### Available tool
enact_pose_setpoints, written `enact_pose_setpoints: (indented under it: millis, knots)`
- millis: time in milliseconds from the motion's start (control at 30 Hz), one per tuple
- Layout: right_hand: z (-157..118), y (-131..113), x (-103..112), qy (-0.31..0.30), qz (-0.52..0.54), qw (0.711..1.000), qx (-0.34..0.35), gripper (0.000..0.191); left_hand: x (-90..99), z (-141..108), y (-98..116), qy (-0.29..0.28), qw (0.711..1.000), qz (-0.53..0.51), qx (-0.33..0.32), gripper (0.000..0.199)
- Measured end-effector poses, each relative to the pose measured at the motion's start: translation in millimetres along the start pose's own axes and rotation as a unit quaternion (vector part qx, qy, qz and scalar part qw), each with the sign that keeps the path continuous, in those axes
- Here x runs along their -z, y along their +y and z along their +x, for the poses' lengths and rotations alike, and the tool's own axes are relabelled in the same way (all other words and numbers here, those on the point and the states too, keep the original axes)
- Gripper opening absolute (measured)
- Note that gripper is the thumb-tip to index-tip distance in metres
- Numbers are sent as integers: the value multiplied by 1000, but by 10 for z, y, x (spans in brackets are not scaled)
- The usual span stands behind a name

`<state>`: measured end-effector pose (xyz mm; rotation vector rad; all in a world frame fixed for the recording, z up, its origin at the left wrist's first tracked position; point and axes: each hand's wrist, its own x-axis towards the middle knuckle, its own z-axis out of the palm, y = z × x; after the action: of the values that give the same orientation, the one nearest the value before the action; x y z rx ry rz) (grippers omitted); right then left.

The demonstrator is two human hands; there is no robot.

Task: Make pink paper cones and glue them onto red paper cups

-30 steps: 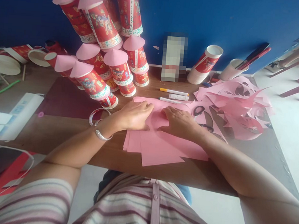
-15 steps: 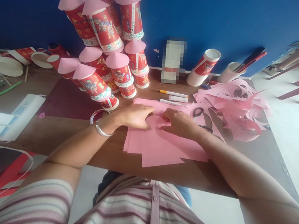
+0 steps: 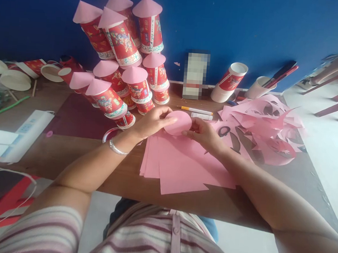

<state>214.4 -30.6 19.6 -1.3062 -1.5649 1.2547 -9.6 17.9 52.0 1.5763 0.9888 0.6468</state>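
Note:
Between my two hands is a pink paper circle [image 3: 177, 123], held up a little above a stack of pink paper sheets [image 3: 180, 162]. My left hand [image 3: 154, 121] pinches its left edge, thumb on top. On the opposite edge my right hand [image 3: 203, 134] grips it, with the thumb at the lower right and the other fingers partly hidden behind. Scissors with dark handles [image 3: 224, 131] lie on the paper just right of my right hand. A roll of tape [image 3: 110, 134] sits beside my left wrist.
Red paper-cup towers with pink cone tops [image 3: 120, 38] stand at the back left. Markers [image 3: 197, 110] lie beyond my hands. Behind them are a red and white cup stack [image 3: 230, 82] and a pen cup [image 3: 260, 88]. Pink paper scraps [image 3: 270, 126] heap at the right.
My hands have raised the pink circle off the sheets, and its full round face now shows. The camera view has tilted up slightly.

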Motion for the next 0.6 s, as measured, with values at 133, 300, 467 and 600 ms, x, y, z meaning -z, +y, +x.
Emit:
enact_pose_setpoints:
  millis: [133, 300, 467, 600]
  knots:
    - [-30, -41, -18, 37, -14, 999, 2, 26, -33, -10, 3, 39, 996, -84, 7, 35]
    - [-64, -60, -39, 104, -51, 991, 63, 17, -61, -35, 62, 66, 991, -116, -3, 36]
    - [-111, -78, -63, 170, -116, 966, 158, 14, -75, -51, 78, 98, 992, -80, -24, 33]
    - [-152, -112, -67, 189, -128, 953, 198, 16, -95, -62, 76, 116, 990, -69, -30, 33]
